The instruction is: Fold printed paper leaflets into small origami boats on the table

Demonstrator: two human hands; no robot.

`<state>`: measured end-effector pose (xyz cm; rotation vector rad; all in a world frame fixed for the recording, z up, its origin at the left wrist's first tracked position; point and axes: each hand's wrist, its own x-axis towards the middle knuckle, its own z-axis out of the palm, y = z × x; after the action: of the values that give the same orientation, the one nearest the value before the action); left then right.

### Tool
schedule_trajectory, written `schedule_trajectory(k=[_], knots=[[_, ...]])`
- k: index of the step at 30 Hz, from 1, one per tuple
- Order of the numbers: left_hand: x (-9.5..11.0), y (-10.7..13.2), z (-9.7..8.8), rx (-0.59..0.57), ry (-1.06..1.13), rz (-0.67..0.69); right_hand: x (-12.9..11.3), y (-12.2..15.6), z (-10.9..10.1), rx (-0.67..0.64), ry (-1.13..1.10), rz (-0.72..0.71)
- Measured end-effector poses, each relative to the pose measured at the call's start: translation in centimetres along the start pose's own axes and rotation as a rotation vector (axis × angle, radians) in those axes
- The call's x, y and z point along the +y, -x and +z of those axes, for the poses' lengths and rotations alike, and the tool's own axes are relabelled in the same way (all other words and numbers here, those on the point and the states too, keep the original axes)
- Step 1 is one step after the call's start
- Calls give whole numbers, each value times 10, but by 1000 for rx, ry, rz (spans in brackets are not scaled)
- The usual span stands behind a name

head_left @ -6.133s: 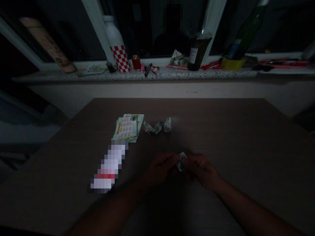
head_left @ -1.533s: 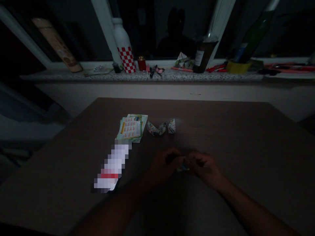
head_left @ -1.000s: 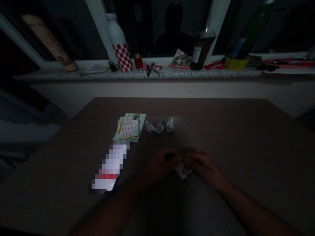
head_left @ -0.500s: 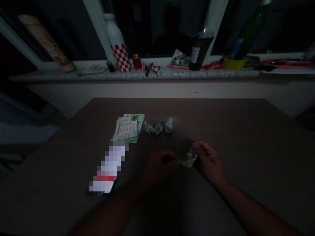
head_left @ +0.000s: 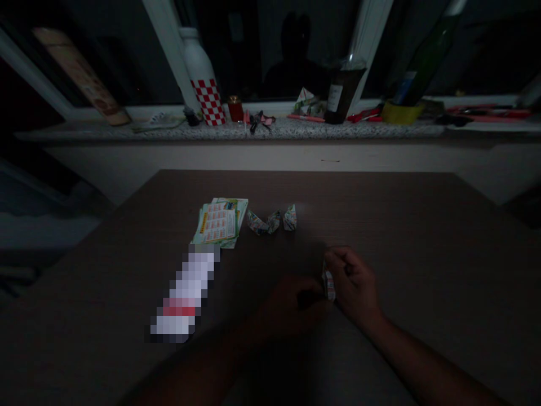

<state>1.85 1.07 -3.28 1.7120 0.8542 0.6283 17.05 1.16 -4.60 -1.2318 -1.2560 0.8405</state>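
A small folded piece of printed paper [head_left: 328,286] is between my two hands above the table, seen nearly edge-on. My right hand [head_left: 355,282] is closed and pinches its upper right side between thumb and fingers. At its lower left edge, the thumb and forefinger of my left hand [head_left: 298,307] close in a ring on the paper; dim light blurs the exact contact. Farther back on the table lie more folded paper pieces: a curved one [head_left: 264,223] and a pointed one [head_left: 290,217] just right of it.
Left of the folded pieces is a stack of printed leaflets [head_left: 217,223], with a lit, pixelated phone [head_left: 183,293] nearer me. Along the windowsill [head_left: 287,131] behind the table [head_left: 401,225] stand a checkered bottle [head_left: 207,93], a small red jar [head_left: 235,108] and a green bottle [head_left: 431,56].
The folded paper has turned from showing its broad face to nearly edge-on. My left hand has moved right and slightly toward me, closer to my right hand, which has dipped slightly.
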Motion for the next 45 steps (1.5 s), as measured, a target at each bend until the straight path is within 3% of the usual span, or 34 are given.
schedule_trajectory(k=[5, 9, 14, 19, 29, 45], knots=[[1, -4, 0, 107, -25, -44, 0, 2, 2, -50, 113, -85], [2, -4, -1, 126, 62, -55, 0, 3, 2, -113, -2, 12], [-1, -3, -8, 190, 395, -121, 0, 4, -4, -328, -261, 180], [-2, -5, -10, 189, 566, -160, 0, 8, -7, -518, -265, 189], [-5, -6, -7, 154, 731, -221, 0, 10, -6, -483, -322, 201], [2, -1, -4, 74, 646, -245, 2, 9, -7, -386, -299, 241]])
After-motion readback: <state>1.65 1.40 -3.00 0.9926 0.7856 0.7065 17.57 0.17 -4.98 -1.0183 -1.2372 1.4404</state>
